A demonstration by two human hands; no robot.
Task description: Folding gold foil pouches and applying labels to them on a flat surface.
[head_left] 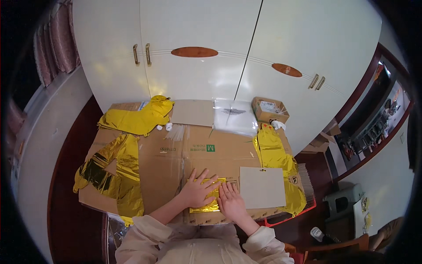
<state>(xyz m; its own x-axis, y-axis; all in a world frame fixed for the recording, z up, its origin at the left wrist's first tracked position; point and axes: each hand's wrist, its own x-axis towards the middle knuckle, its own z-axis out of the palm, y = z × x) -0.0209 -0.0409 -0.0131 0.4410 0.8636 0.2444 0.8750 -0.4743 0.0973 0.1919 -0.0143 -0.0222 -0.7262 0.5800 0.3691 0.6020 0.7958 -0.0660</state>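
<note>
Printed in green on the cardboard [160,176], with a square mark [210,148] beside short lines of characters, lettered in faint grey farther left, and stamped along the near edge with a row of small dark signs [206,221], too small to read reliably. Marked with several dark lines of print, blurred beyond reading, on the clear plastic bags [235,121] by the cupboard. Labelled in fine print on the white packet [268,106] inside the small open box [264,116], and marked with a round dark sign [293,179] on the right-hand yellow foil [273,147], likewise unreadable.
</note>
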